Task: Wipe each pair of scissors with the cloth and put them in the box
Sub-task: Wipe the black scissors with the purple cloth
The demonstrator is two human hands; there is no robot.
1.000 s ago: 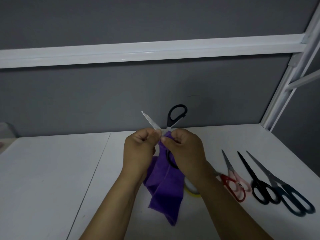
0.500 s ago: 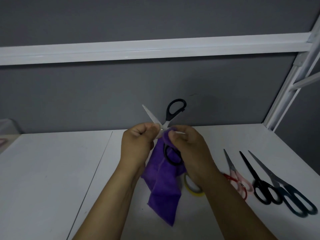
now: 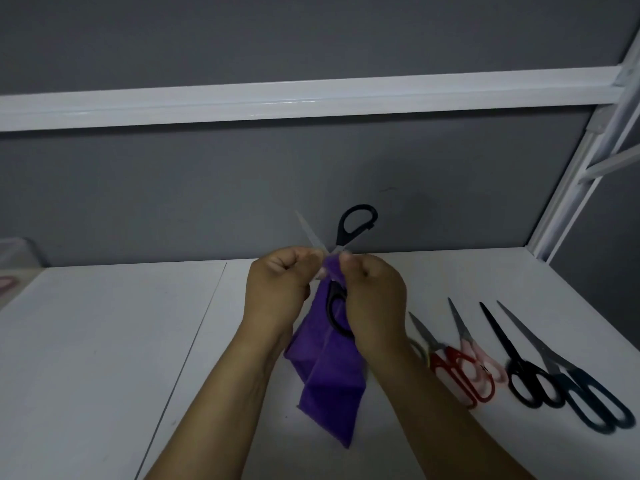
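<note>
The black-handled scissors [image 3: 356, 223] are up off the table [image 3: 104, 341], blades spread, one loop high and the other low against the hanging purple cloth [image 3: 325, 375]. The left hand [image 3: 277, 292] is clenched on them just below the pivot, and the bare blade pokes out above its knuckles. The right hand [image 3: 374, 306] has the cloth pinched between thumb and fingers. And there's the change: half a second ago that pinch was out along the second blade, with a sliver of steel showing past the thumb. Now it's back tight against the pivot and that blade is covered. That reads as one wiping stroke done on that blade; the upper one probably needs its turn too.

Waiting to the right of the held pair, flat on the table, are the red scissors [image 3: 453, 372], the pink scissors [image 3: 478, 355], another black pair [image 3: 519, 372] and the dark blue pair [image 3: 588, 393], so most of the job is ahead. Far left of the held pair, a pale translucent shape [image 3: 17, 251] sits at the frame edge. It might be the box, but I can't tell.
</note>
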